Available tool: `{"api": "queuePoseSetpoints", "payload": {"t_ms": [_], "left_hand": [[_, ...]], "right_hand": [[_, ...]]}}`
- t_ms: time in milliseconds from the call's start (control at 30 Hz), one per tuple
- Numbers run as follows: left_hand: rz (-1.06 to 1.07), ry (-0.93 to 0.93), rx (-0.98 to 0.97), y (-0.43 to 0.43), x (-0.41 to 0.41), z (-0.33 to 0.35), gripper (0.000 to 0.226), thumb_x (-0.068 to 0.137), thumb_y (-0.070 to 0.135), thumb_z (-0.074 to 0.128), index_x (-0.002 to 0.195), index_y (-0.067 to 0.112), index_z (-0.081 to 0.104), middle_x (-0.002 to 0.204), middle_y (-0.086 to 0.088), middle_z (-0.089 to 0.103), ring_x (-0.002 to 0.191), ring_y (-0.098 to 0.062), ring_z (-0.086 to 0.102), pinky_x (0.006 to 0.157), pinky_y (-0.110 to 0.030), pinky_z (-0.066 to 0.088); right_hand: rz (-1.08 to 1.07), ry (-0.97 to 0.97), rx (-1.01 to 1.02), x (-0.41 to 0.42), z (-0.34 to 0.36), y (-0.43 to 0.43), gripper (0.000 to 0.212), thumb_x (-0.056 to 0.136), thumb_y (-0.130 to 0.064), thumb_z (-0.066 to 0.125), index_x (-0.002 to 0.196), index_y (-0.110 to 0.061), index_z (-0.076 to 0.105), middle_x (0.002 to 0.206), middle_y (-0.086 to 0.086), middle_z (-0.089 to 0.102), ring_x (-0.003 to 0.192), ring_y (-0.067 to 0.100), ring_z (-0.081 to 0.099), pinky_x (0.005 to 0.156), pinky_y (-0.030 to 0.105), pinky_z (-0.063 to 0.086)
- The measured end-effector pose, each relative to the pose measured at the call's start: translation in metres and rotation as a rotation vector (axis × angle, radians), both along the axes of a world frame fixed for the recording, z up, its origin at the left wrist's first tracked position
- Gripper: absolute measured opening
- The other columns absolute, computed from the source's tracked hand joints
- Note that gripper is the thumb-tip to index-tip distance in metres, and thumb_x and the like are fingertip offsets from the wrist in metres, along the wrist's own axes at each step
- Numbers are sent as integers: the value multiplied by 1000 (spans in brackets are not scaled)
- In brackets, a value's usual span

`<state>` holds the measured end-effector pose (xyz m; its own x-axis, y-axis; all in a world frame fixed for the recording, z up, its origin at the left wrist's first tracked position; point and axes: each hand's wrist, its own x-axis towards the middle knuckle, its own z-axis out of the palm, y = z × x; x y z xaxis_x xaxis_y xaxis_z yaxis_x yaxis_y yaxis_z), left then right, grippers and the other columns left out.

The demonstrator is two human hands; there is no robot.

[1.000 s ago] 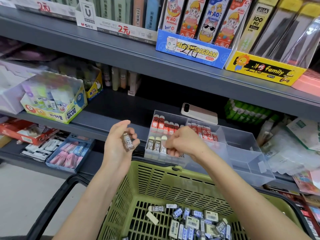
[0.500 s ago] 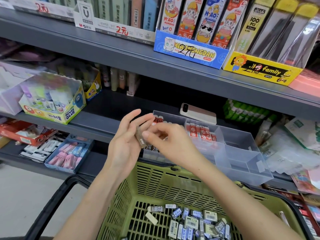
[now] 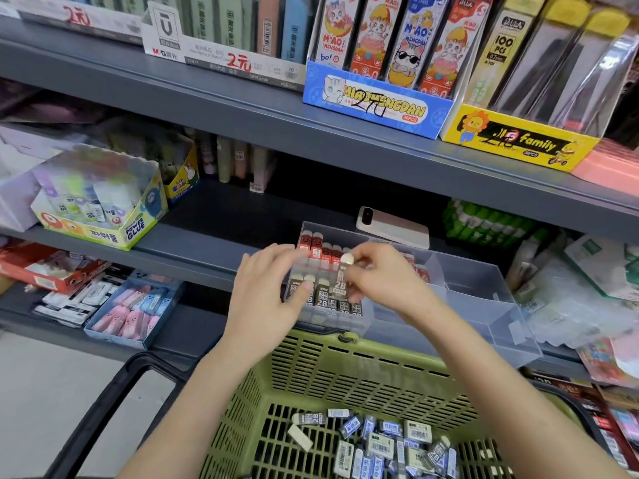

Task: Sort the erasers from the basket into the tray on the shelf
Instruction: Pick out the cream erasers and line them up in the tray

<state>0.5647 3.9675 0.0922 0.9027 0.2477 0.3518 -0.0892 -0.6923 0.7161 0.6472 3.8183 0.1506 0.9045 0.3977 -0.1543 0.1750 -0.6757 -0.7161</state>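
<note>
A clear plastic tray with compartments stands on the middle shelf. Its left compartments hold rows of red-sleeved erasers and black 2B erasers. My right hand pinches one black 2B eraser upright over the black row. My left hand hovers at the tray's left side with fingers extended, its fingertips touching the black erasers. Below, a green basket holds several loose wrapped erasers.
A phone lies on the shelf behind the tray. A glue-stick box stands at left. Boxes of pink and blue erasers sit on the lower shelf. Packets lie to the tray's right. The upper shelf overhangs.
My right hand took the eraser from my left hand and carried it right, over the tray. My left hand opened and moved to the tray's left compartment.
</note>
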Motion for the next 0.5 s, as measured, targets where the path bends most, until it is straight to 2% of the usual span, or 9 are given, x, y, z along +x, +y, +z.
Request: {"api": "queuePoseSetpoints", "payload": {"t_ms": [67, 133, 167, 233, 267, 367, 433, 500], "left_hand": [[-8, 51, 125, 0, 1, -3, 34, 88, 28, 64, 121, 31, 62, 139, 1, 46, 138, -23, 30, 117, -47, 4], [-60, 55, 188, -1, 1, -5, 27, 91, 36, 59, 116, 37, 66, 146, -1, 40, 142, -25, 21, 116, -50, -5], [-86, 59, 220, -1, 1, -7, 26, 92, 43, 53, 114, 40, 67, 150, 0, 36, 144, -25, 17, 116, -51, -8], [-101, 83, 273, -1, 1, -10, 37, 89, 54, 40, 111, 44, 67, 153, 2, 31, 146, -25, 12, 115, -52, -12], [-94, 97, 294, -1, 1, -11, 43, 88, 60, 34, 109, 45, 68, 154, 2, 31, 146, -26, 11, 114, -52, -13], [-72, 125, 334, 2, 1, -13, 55, 83, 68, 22, 104, 48, 69, 153, 1, 32, 146, -27, 12, 114, -52, -14], [-66, 126, 327, 3, 1, -13, 55, 82, 69, 23, 102, 48, 70, 152, 0, 36, 146, -27, 15, 114, -53, -13], [-57, 118, 311, 3, 2, -13, 54, 82, 69, 25, 100, 47, 70, 150, -1, 39, 145, -26, 18, 115, -52, -12]], "right_hand": [[46, 32, -60, -2, -6, 2, 8, 85, -7, 53, 86, -13, 59, 68, 5, 67, 62, 21, 70, 76, 46, 57], [71, 26, -87, -2, -10, 4, 11, 85, -6, 53, 93, -13, 54, 73, 3, 62, 62, 22, 68, 73, 44, 58], [74, 21, -101, -2, -10, 3, 14, 86, -6, 53, 96, -15, 50, 77, 2, 59, 59, 19, 68, 69, 39, 58], [72, 31, -128, -1, -9, 3, 16, 88, -4, 54, 95, -18, 47, 88, 3, 56, 54, 11, 66, 59, 28, 54], [67, 55, -129, 0, -9, 3, 17, 88, -2, 55, 91, -18, 48, 91, 5, 56, 52, 9, 66, 58, 26, 54], [55, 90, -130, 0, -8, 6, 20, 86, 0, 60, 81, -18, 52, 87, 9, 62, 53, 12, 66, 64, 30, 57], [102, -43, -264, 0, -13, 9, 20, 85, -2, 61, 75, -18, 56, 72, 2, 62, 62, 16, 67, 65, 26, 52], [148, -201, -383, -3, -16, 11, 12, 85, -5, 60, 81, -13, 66, 77, 2, 64, 82, 21, 64, 72, 23, 44]]}}
